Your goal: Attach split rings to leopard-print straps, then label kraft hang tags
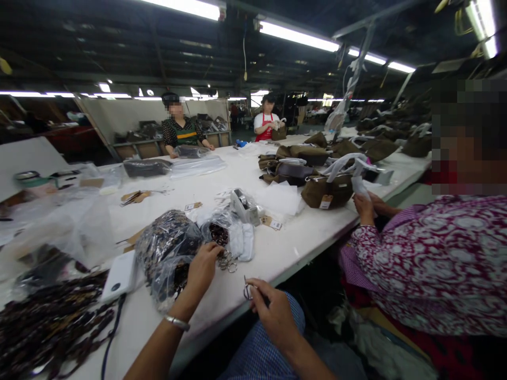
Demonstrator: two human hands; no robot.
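My left hand, with a silver bangle at the wrist, reaches to the mouth of a clear bag of dark brown pieces; its fingertips are pressed together, and what they hold is hidden. Several metal rings lie on the table beside those fingers. Over the table's front edge, my right hand pinches a small metal ring between thumb and finger. A larger clear bag of dark patterned pieces sits left of my left hand.
White power bank with a black cable and dark chains lie at left. A small grey box and tags are ahead. At right, a person in a patterned sleeve handles a brown bag. Two people stand across the table.
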